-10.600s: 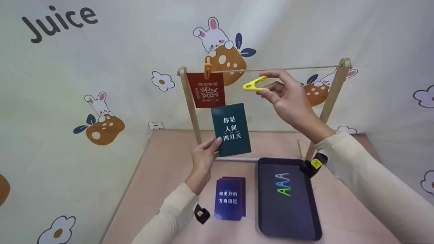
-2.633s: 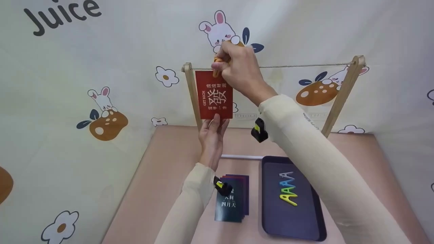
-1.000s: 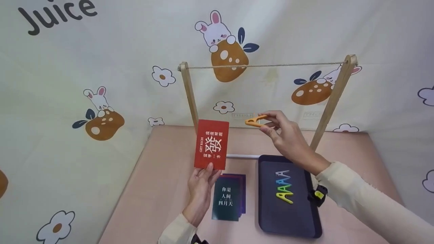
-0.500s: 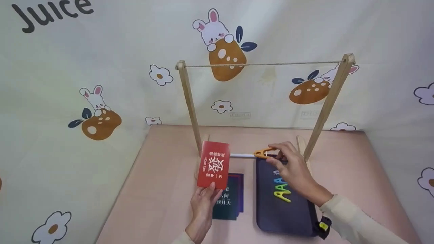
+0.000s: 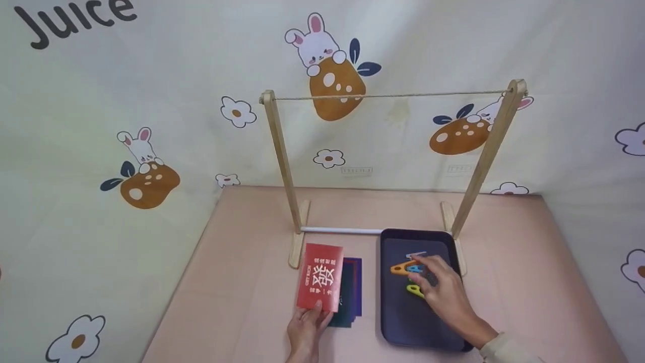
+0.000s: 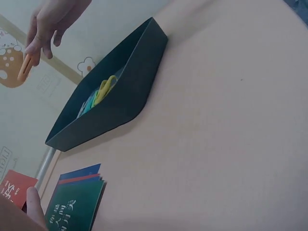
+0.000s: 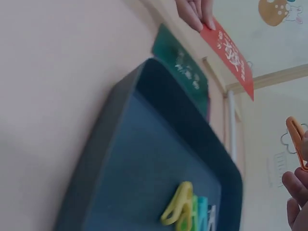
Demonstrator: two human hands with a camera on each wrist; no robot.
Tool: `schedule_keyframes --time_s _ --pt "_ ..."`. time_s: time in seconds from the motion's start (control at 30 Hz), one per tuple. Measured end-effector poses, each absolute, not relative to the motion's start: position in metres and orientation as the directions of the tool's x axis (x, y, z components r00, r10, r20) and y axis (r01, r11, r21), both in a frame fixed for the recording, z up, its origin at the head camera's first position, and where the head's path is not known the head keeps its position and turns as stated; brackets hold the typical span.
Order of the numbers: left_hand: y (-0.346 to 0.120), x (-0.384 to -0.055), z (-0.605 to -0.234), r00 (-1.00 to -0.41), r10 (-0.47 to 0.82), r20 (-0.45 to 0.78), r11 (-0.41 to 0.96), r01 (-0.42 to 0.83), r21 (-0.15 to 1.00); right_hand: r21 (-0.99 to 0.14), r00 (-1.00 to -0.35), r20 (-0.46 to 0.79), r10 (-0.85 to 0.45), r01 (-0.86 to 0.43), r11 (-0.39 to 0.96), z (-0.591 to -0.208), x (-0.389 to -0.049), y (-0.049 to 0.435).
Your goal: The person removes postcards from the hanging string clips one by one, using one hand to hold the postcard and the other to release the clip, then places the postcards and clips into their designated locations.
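Note:
My left hand [image 5: 304, 335] pinches the bottom edge of a red card [image 5: 322, 275] with white characters, thumb in front. The card overlaps a stack of cards [image 5: 356, 297] with a green one [image 7: 180, 65] on top. My right hand [image 5: 451, 297] pinches an orange clothespin [image 5: 400, 267] between thumb and fingers. In the head view it overlaps the dark tray [image 5: 403, 327]; the left wrist view shows the clothespin [image 6: 25, 67] held above the tray's rim. Several clothespins lie in a row inside, with a yellow one [image 7: 178, 206] nearest me, partly covered by my hand in the head view.
A wooden frame [image 5: 282, 156] with a cord [image 5: 393, 95] strung between its posts stands behind the tray and cards. A white rod [image 5: 342, 231] joins its feet low down. A printed cloth wall [image 5: 201, 75] rises behind the table [image 5: 227, 282].
Earlier the orange clothespin held the red card on the cord; both came off and both hands lowered with them. The green card went onto the stack, the yellow clothespin into the tray.

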State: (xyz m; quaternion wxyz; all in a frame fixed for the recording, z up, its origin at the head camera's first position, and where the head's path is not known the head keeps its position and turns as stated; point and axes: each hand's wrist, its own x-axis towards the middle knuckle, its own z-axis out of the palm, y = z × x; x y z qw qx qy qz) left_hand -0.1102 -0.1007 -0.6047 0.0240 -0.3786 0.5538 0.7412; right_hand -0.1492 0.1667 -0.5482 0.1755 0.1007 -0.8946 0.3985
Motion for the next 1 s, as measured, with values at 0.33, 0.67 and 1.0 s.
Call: schedule_keyframes --time_s 0.33,0.67,1.0 --pt "-0.102 -0.101 -0.619 -0.676 -0.406 -0.614 -0.321 -0.524 0.789 -0.567 -0.95 0.311 -0.036 -0.216 0.795 -0.582 -0.13 0.177" --pt "-0.095 -0.093 -0.62 -0.589 -0.394 -0.705 -0.166 -0.709 0.685 -0.478 -0.973 0.23 -0.019 -0.13 0.869 -0.609 -0.12 0.191" --pt "-0.111 -0.098 -0.619 -0.639 -0.278 -0.717 -0.025 -0.741 0.671 -0.346 -0.965 0.26 -0.04 -0.131 0.929 -0.624 -0.115 0.194"
